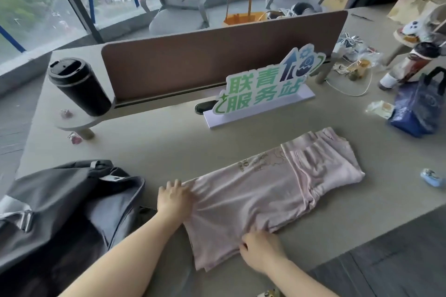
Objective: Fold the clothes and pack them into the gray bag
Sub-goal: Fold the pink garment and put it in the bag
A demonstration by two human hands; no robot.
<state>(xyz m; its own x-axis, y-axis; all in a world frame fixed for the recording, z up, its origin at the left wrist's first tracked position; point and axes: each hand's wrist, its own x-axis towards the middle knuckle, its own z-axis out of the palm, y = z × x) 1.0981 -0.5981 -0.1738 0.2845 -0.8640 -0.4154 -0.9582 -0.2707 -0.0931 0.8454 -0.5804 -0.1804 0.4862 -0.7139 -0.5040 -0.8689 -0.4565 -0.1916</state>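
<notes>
A pale pink garment (260, 190) lies partly folded on the grey table (169, 142), its far end doubled over near the right. My left hand (175, 196) grips the garment's left edge, where the cloth bunches into creases. My right hand (259, 249) pinches the near edge of the cloth with curled fingers. The gray bag (65, 207) lies slumped at the left of the table, close to my left forearm, its top loosely open.
A black tumbler (78, 85) stands on a small shelf at the back left. A brown divider panel (217, 55) and a green-lettered sign (265, 89) stand behind the garment. A blue tote bag (420, 106), snack wrappers and bottles clutter the right. Another person is at the top right.
</notes>
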